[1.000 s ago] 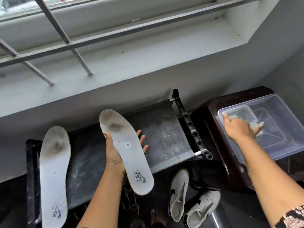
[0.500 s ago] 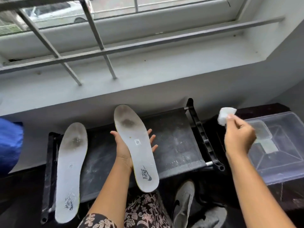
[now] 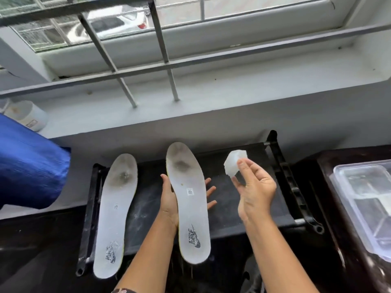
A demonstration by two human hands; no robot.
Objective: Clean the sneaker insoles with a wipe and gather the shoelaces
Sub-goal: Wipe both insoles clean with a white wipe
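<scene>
Head view: left hand [image 3: 169,199] is lying flat-fingered under held insole [image 3: 190,210] at frame centre, keeping its dirty face up. Right hand [image 3: 254,191] is pinching wipe [image 3: 234,163] centre-right, probably readying to scrub. Second insole [image 3: 115,212] is waiting on rack [image 3: 232,208], lower left.

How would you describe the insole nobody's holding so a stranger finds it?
Under the barred window stands a black rack. The insole lies flat on its left end. Unlike its twin, propped on the left hand, no hand touches it.
</scene>
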